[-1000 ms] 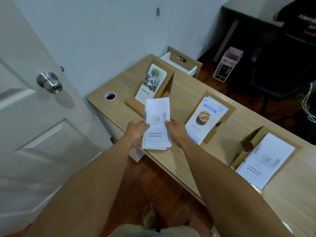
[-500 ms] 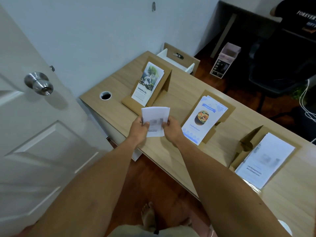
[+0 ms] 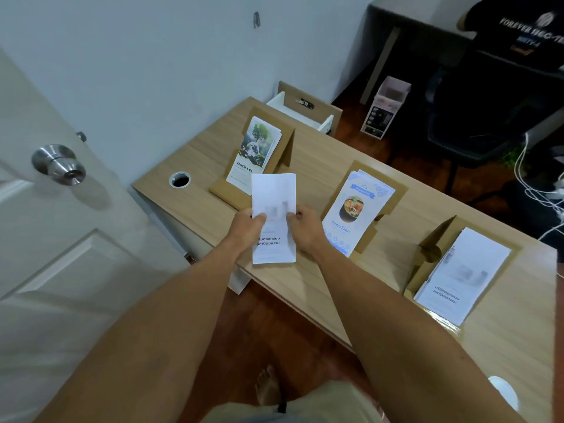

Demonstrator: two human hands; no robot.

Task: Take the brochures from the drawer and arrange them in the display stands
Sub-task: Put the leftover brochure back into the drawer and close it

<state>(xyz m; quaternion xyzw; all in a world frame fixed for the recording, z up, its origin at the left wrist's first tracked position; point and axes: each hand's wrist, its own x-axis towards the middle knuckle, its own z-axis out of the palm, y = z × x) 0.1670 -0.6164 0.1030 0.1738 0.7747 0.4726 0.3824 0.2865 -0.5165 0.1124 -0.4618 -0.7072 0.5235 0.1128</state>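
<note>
A stack of white brochures (image 3: 273, 196) is held upright over the desk's near edge, my left hand (image 3: 246, 225) gripping its left side and my right hand (image 3: 306, 225) its right side. Three cardboard display stands sit on the wooden desk (image 3: 308, 288). The left stand (image 3: 285, 141) holds tree-cover brochures (image 3: 254, 148). The middle stand (image 3: 393, 190) holds blue food-picture brochures (image 3: 355, 209). The right stand (image 3: 427, 254) holds white brochures (image 3: 460, 276) like mine. An open white drawer (image 3: 302, 112) shows behind the desk's far end.
A white door with a metal knob (image 3: 58, 163) stands at the left. A cable hole (image 3: 180, 180) is in the desk's left corner. A dark chair (image 3: 476, 117), a small box (image 3: 386, 106) on the floor and white cables (image 3: 537, 190) lie to the right.
The stack was tipped down and looked short half a second ago; now it stands at full length between both hands, as it did one second ago.
</note>
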